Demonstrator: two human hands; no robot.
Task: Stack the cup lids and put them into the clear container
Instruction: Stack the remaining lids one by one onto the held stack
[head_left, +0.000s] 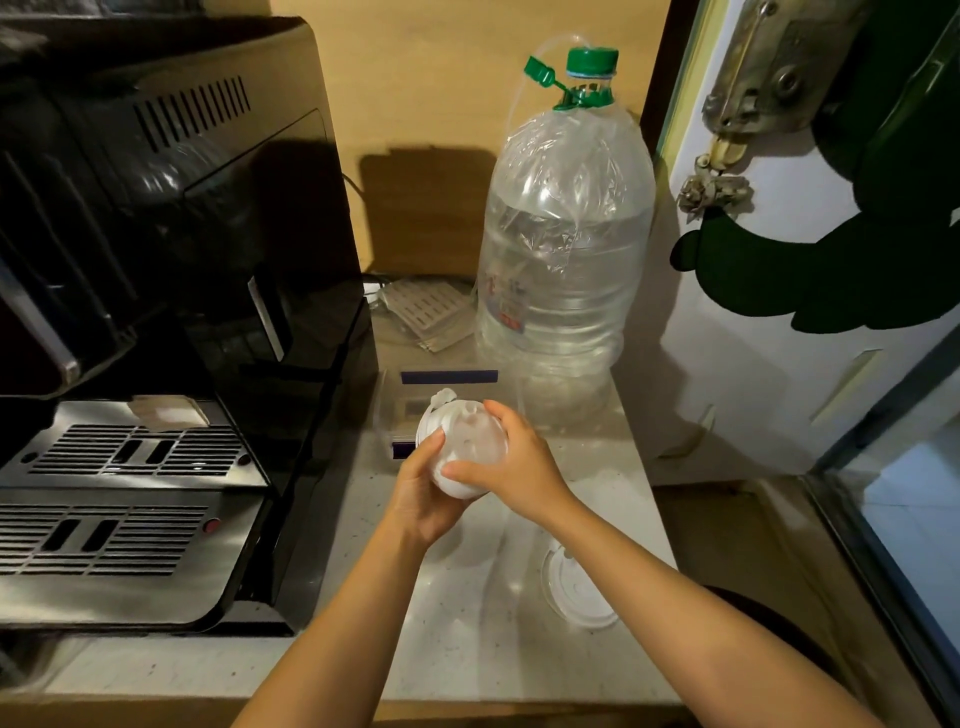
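Observation:
A stack of white cup lids (465, 439) is held above the counter between both hands. My left hand (423, 493) cups it from below and the left. Over its right side my right hand (511, 457) grips the rim, thumb on the front edge. Just behind the stack stands the clear container (400, 395), with a dark blue strip along its top edge. One more clear lid (576, 592) lies flat on the pale counter (467, 634), near my right forearm.
A black coffee machine (171, 312) with metal drip trays fills the left side. A large clear water bottle (566, 249) with a green cap stands behind the container. A white door (779, 312) is at the right. A slotted metal piece (423, 306) lies at the back.

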